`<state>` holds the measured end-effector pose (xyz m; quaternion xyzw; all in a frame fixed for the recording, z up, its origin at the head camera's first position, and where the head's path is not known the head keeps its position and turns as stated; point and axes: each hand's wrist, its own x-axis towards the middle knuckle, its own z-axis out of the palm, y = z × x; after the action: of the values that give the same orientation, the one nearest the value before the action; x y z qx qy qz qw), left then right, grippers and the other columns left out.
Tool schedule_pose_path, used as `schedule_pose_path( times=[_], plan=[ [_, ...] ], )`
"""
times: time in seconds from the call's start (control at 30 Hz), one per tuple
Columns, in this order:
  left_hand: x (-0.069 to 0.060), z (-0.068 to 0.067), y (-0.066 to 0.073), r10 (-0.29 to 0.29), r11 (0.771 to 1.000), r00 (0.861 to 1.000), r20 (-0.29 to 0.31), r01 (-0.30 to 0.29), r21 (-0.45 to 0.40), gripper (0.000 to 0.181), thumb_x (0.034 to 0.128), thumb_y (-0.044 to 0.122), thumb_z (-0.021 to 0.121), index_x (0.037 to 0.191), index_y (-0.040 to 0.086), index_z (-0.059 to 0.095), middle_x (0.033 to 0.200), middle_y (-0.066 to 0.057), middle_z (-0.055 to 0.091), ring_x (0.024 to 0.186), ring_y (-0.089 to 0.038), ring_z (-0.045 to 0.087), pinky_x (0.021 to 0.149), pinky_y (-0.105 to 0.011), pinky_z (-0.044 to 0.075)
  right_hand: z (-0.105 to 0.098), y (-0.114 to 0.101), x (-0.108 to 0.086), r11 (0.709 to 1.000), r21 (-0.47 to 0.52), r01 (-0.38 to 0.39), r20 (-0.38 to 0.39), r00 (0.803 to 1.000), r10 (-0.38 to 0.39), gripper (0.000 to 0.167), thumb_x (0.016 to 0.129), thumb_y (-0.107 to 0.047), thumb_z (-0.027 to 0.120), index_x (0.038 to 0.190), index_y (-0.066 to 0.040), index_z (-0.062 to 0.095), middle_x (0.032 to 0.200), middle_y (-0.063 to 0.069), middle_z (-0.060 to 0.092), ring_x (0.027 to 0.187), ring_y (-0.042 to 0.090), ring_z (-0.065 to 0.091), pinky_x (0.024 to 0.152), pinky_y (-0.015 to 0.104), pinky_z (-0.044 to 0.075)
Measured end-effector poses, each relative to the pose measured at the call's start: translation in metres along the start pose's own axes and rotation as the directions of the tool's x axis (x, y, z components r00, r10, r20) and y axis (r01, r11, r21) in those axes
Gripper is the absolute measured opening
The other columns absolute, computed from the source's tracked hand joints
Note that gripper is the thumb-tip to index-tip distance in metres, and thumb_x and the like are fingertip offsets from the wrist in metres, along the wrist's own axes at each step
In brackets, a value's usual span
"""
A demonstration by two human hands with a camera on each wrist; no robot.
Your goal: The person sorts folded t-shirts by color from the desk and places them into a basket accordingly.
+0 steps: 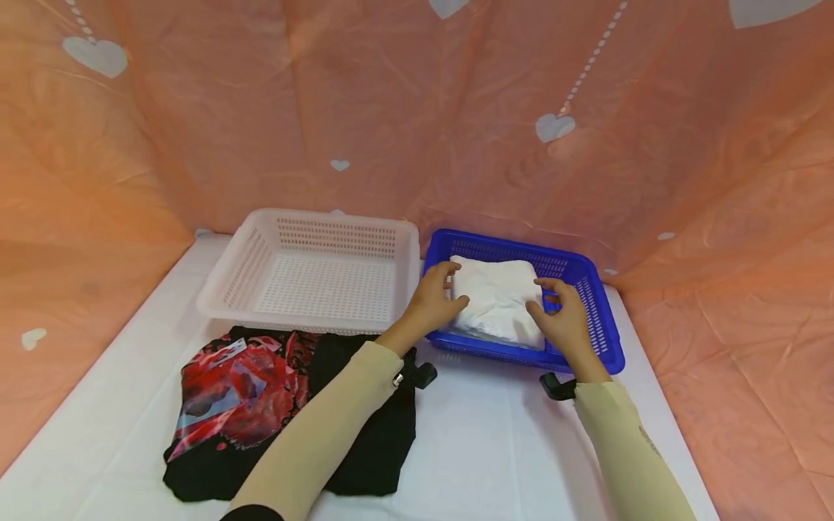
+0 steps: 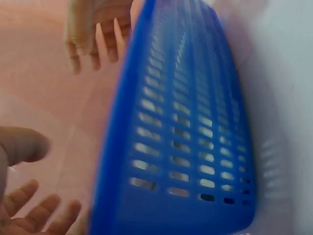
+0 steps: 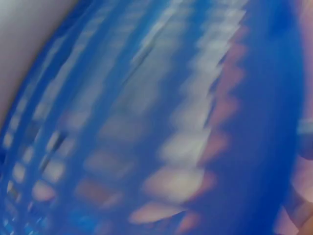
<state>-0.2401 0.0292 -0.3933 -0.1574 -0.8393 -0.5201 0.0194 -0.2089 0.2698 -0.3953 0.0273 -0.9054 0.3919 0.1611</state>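
Observation:
A folded white cloth (image 1: 498, 297) lies in the blue plastic basket (image 1: 485, 350). At the cloth's left edge is my left hand (image 1: 431, 302), thumb and fingers bent loosely and spread apart. My right hand (image 1: 568, 322) hovers by the right edge in a similar pose. Contact with the cloth cannot be made out. In the left wrist view the blue basket wall (image 2: 195, 215) fills the middle, with spread fingers (image 2: 41, 215) of the left hand beyond its rim. The right wrist view is blurred and mostly filled by slotted blue basket wall (image 3: 254, 161).
A white slotted basket (image 1: 326, 289) stands left of the blue one. In front of it lies a black garment (image 1: 247, 398) with a red print, partly covered by my left sleeve (image 1: 326, 427). Orange sheeting (image 1: 417, 108) with white hearts rises behind the white table (image 1: 482, 449).

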Motion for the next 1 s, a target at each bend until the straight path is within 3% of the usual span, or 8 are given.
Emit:
schedule_pose_path(
  times=[0.1,0.23,0.33,0.47,0.57,0.7,0.83,1.0],
  plan=[
    [-0.018,-0.012,0.002,0.019,0.997,1.000,-0.011,-0.020,-0.081,0.050,0.0852,0.015,0.069,0.132,0.007,0.053,0.132,-0.013,0.056,0.114,-0.031,0.059,0.089,-0.040,0.054,0.000,-0.018,-0.014,0.993,0.097,0.061,-0.021,0.998,-0.059,0.040,0.084,-0.010,0.067,0.123,-0.005,0.060,0.122,0.020,0.057,0.106,0.032,0.058,0.082,0.034,0.051],
    [-0.049,-0.034,0.003,0.070,0.992,0.996,-0.052,-0.075,-0.102,0.045,0.0845,0.019,0.070,0.127,0.011,0.057,0.127,-0.011,0.060,0.110,-0.031,0.062,0.085,-0.042,0.055,0.006,-0.040,-0.035,0.952,0.261,0.159,-0.018,0.987,-0.160,0.041,0.082,-0.001,0.069,0.122,-0.002,0.061,0.119,0.016,0.061,0.101,0.012,0.060,0.077,0.016,0.050],
    [-0.074,-0.052,0.000,0.092,0.991,0.993,-0.080,-0.099,-0.086,0.042,0.0838,0.018,0.071,0.124,0.013,0.059,0.122,-0.011,0.062,0.106,-0.030,0.064,0.082,-0.042,0.056,0.013,-0.051,-0.050,0.917,0.350,0.191,0.025,0.977,-0.214,0.042,0.081,0.004,0.069,0.122,-0.001,0.060,0.117,0.010,0.061,0.098,0.003,0.059,0.076,0.015,0.051],
    [-0.104,-0.074,-0.009,0.072,0.995,0.990,-0.122,-0.079,-0.058,0.043,0.0831,0.017,0.073,0.124,0.013,0.060,0.120,-0.010,0.063,0.104,-0.031,0.064,0.079,-0.043,0.056,0.024,-0.060,-0.067,0.894,0.407,0.186,0.109,0.962,-0.250,0.044,0.081,0.007,0.068,0.123,-0.001,0.058,0.118,0.012,0.060,0.099,0.017,0.063,0.077,0.022,0.054],
    [-0.125,-0.089,-0.020,0.035,0.999,0.986,-0.161,-0.036,-0.004,0.044,0.0821,0.018,0.074,0.124,0.013,0.060,0.120,-0.010,0.063,0.103,-0.031,0.064,0.077,-0.043,0.055,0.036,-0.063,-0.078,0.896,0.420,0.145,0.191,0.951,-0.243,0.044,0.082,0.005,0.068,0.124,-0.002,0.057,0.121,0.021,0.060,0.098,0.024,0.063,0.078,0.026,0.054],
    [-0.150,-0.104,-0.038,-0.061,0.994,0.980,-0.190,0.077,0.077,0.048,0.0827,0.022,0.074,0.127,0.016,0.058,0.124,-0.012,0.059,0.104,-0.029,0.061,0.079,-0.044,0.052,0.054,-0.065,-0.089,0.910,0.410,0.063,0.286,0.938,-0.194,0.045,0.083,-0.002,0.069,0.126,-0.005,0.058,0.122,0.022,0.060,0.098,0.021,0.063,0.080,0.027,0.054],
    [-0.172,-0.114,-0.054,-0.181,0.971,0.966,-0.183,0.206,0.126,0.052,0.0841,0.027,0.073,0.131,0.015,0.055,0.126,-0.016,0.053,0.106,-0.031,0.056,0.081,-0.043,0.050,0.072,-0.069,-0.099,0.907,0.422,-0.011,0.350,0.924,-0.152,0.044,0.084,-0.005,0.070,0.125,-0.007,0.058,0.120,0.022,0.060,0.099,0.031,0.063,0.080,0.028,0.054],
    [-0.192,-0.120,-0.065,-0.299,0.943,0.945,-0.132,0.314,0.114,0.060,0.0850,0.032,0.072,0.137,0.014,0.048,0.127,-0.018,0.049,0.106,-0.030,0.055,0.082,-0.038,0.051,0.094,-0.072,-0.110,0.917,0.383,-0.111,0.456,0.886,-0.084,0.046,0.085,-0.011,0.070,0.128,-0.010,0.056,0.124,0.023,0.058,0.100,0.034,0.063,0.084,0.034,0.052]
  ],
)
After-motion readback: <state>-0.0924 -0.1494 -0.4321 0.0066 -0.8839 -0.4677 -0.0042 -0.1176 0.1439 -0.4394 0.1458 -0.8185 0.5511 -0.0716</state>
